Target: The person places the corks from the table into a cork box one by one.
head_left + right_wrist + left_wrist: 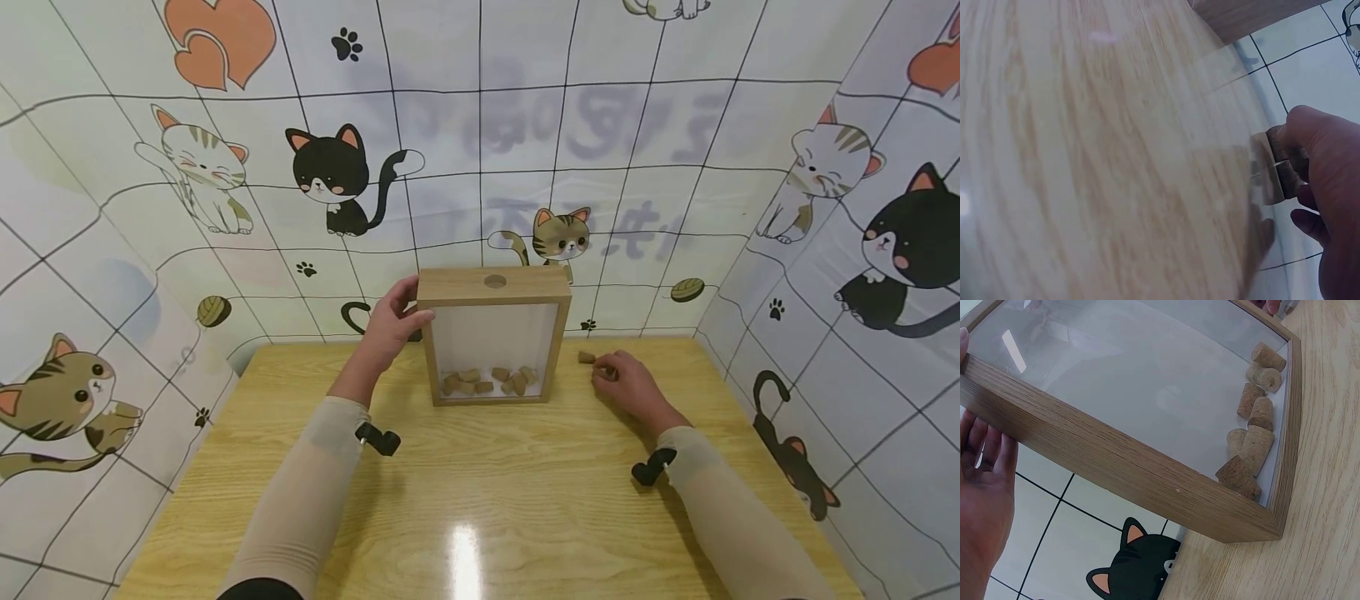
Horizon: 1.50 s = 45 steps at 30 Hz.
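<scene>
A wooden shadow-box frame with a clear front stands upright on the table, with a round hole in its top edge. Several corks lie along the bottom inside it. My left hand grips the frame at its upper left side, thumb toward the front and fingers behind. To the right of the frame, my right hand pinches a cork, partly hidden by the fingers, low at the tabletop. Another cork lies just beside those fingertips.
The pale wood table ends at a cloth backdrop printed with cats and grid lines, which rises behind and on both sides. The frame stands close to the back edge. Small black camera mounts sit on both wrists.
</scene>
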Available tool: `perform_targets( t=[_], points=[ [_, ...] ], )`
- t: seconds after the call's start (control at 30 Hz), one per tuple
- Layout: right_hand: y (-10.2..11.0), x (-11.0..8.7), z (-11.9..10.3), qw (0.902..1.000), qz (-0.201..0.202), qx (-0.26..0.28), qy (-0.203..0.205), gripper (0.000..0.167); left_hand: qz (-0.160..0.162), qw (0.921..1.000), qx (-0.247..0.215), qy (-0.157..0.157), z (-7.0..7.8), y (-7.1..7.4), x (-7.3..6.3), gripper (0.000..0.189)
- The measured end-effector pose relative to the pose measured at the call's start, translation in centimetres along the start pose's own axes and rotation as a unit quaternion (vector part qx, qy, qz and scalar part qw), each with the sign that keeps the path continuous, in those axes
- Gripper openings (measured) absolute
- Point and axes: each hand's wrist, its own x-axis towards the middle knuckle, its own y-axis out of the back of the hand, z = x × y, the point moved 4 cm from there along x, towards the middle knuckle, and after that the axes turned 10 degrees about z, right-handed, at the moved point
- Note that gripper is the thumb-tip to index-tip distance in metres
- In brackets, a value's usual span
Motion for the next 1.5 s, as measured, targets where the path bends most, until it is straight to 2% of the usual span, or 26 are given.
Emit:
perform_targets(
  t=[0.3,0.53,0.83,1.3,1.5],
  points=[
    [1.0,0.0,-1.4,0.9991,0.027,0.014,0.028,0.014,0.0,1.0,0.003,-0.005,0.1,0.0,0.0,0.066],
    [1.6,0.1,-2.5,0.9991,0.029,0.023,0.019,0.023,0.002,1.0,-0.007,-0.004,0.1,0.0,0.0,0.067],
    [2.7,1.0,-4.4,0.9977,0.046,0.021,0.046,0.021,0.002,1.0,-0.003,-0.002,0.1,0.1,-0.1,0.068],
    [4.9,1.8,-6.9,0.9967,0.061,0.032,0.043,0.025,0.0,1.0,0.002,-0.002,0.0,0.1,0.0,0.067],
    [6.3,2.4,-7.9,0.9953,0.08,0.025,0.048,0.024,0.004,1.0,0.003,0.001,0.1,0.0,-0.1,0.067]
  ],
)
